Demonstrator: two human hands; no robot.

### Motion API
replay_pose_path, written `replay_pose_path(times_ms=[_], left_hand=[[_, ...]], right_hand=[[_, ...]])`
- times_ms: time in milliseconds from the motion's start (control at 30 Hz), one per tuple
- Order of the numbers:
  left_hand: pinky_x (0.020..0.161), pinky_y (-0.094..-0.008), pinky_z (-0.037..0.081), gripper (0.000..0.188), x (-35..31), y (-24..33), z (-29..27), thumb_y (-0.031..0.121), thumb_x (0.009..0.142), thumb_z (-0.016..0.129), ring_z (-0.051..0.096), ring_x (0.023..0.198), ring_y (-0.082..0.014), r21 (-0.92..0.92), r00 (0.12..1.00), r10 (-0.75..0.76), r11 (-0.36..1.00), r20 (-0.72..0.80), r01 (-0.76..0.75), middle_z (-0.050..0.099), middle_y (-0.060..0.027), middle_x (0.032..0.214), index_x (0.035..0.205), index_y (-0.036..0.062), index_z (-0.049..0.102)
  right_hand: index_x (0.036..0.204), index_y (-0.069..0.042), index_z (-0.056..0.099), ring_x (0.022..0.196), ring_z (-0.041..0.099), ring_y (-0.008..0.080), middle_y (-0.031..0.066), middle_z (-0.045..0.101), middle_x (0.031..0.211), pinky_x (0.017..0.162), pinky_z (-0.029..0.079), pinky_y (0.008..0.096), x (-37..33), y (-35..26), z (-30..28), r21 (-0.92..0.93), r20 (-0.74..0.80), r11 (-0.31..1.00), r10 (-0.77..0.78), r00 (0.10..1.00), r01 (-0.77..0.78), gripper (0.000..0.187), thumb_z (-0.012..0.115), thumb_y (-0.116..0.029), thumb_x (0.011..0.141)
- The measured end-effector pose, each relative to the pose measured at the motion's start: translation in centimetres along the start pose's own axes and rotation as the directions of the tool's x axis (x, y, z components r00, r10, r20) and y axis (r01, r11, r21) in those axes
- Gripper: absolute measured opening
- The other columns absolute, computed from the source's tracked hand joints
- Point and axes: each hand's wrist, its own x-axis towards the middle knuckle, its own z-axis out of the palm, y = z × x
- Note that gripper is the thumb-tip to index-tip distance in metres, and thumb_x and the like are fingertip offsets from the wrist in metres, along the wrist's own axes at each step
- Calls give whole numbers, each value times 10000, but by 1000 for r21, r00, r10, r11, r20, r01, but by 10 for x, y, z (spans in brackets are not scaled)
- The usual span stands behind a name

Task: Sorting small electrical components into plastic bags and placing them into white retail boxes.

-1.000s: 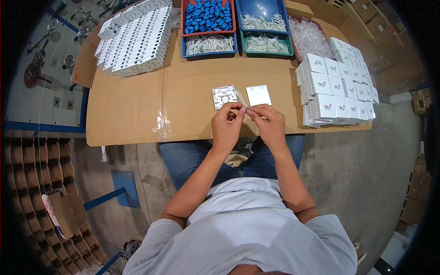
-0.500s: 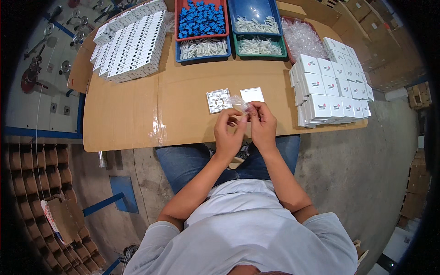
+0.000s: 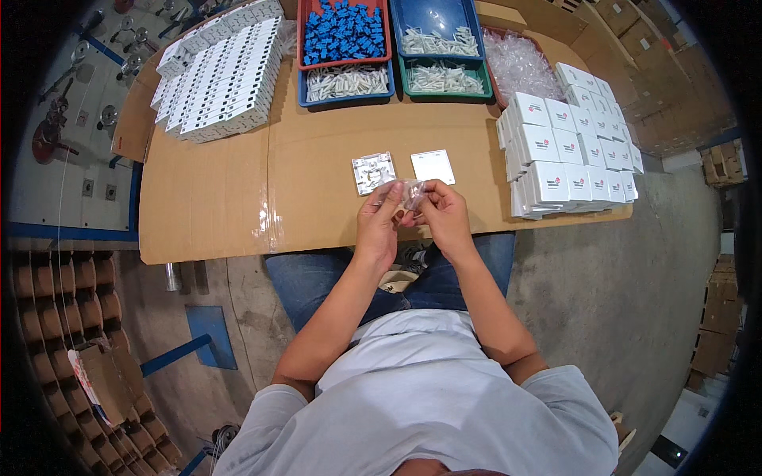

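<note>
Between my fingertips I hold a small clear plastic bag, crumpled and pinched from both sides. My left hand is closed on its left side and my right hand on its right. Whatever the bag may contain is too small to make out. Just beyond my left hand a white square frame with an open, detailed inside lies on the cardboard. To its right, past my right hand, lies a flat white square plate.
Stacked white boxes stand at the left and right. Along the back are a red tray of blue parts, blue and green trays of white pieces, another blue tray, and a pile of clear bags.
Both hands have drawn slightly nearer to me with the plastic bag, and the fingers have shifted their hold on it. The white frame and plate lie as before.
</note>
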Motion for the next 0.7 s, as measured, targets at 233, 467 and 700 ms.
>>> replay_pose_path(times_ms=[233,467,700], left_hand=[[708,-233,483,172,5,0,-10,222,949,725,588,807,-80,-72,994,94,993,-51,-98,661,10,935,1043,83,688],[682,-243,507,183,10,0,-11,173,945,729,589,802,-83,69,948,313,948,-53,-310,660,-15,952,1020,28,647],[675,-230,479,222,11,3,-15,139,952,716,569,788,-78,247,940,340,913,-29,-323,661,-27,974,1117,4,655]], right_hand=[[1122,14,549,776,694,143,90,667,889,669,584,260,-5,-6,10,106,-4,990,-96,995,96,182,624,22,957],[1120,24,617,758,668,126,81,663,956,693,608,280,-8,-4,7,-177,50,966,-184,982,190,163,617,35,957],[1180,28,681,709,610,85,56,655,943,664,589,251,-7,-14,-2,-50,141,998,48,989,-41,221,605,0,975]])
